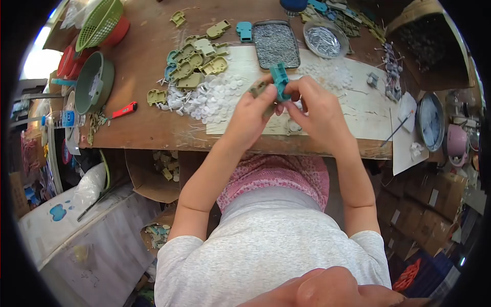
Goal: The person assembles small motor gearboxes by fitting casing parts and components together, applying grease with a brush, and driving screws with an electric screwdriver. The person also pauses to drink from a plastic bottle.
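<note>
Both hands meet above the front part of the table. My left hand (251,113) is closed round an olive-green plastic part (259,90), mostly covered by the fingers. Between the hands a teal plastic part (279,77) stands roughly upright, touched by both; my right hand (313,105) pinches its lower right side. Anything small between the fingertips is hidden. To the left lie white round pieces (217,94) and a heap of olive-green parts (192,64). Behind the hands is a black-rimmed tray (276,45) of small metal pieces.
A clear bowl (324,40) of metal pins stands behind right. At left are a green bowl (95,84), a green basket (99,24) and a red cutter (124,110). A box (429,46) and a metal bowl (431,122) are at right.
</note>
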Demonstrator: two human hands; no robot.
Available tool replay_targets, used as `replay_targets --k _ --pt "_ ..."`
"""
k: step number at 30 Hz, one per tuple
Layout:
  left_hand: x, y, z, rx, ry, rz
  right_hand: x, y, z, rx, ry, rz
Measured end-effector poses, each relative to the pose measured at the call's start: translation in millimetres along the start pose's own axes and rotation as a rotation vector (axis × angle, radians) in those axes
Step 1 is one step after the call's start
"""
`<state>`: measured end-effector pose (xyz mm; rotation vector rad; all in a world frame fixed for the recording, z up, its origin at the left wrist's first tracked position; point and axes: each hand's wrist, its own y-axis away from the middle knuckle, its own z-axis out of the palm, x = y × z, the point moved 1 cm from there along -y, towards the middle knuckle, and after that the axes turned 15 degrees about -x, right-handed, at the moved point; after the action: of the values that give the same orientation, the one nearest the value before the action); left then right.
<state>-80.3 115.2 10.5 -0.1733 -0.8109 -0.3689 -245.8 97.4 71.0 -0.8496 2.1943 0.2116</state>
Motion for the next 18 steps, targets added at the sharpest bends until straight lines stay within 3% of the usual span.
replay_targets --k 1,4,6,7,9,11,14,15,17,18 --pt "-10 -2 8 -0.068 0.034 -0.02 2 9 1 0.03 0.016 0.006" --pt "-15 -2 19 -0.014 -0.012 -0.042 4 40 -2 0.093 0.045 0.016" --pt "-13 1 16 0.013 -0.052 -0.044 18 74 -18 0.172 -0.153 0.256" --pt "-10 4 11 0.012 -0.084 -0.039 30 83 -24 0.169 -0.16 0.252" --pt "-12 7 8 0.011 -0.125 -0.04 55 98 -22 0.132 -0.192 0.488" --pt "-16 7 10 0.012 -0.188 -0.076 68 101 -9 0.136 -0.222 0.459" --pt "-24 7 20 0.021 -0.21 -0.101 74 94 10 0.155 -0.695 0.525" --pt "-25 8 23 0.02 -0.217 -0.1 72 91 12 0.157 -0.698 0.519" --pt "-28 11 25 0.029 -0.228 -0.11 64 88 19 0.222 -1.069 0.417" --pt "-29 12 25 0.02 -0.278 -0.142 61 87 23 0.242 -1.113 0.347"
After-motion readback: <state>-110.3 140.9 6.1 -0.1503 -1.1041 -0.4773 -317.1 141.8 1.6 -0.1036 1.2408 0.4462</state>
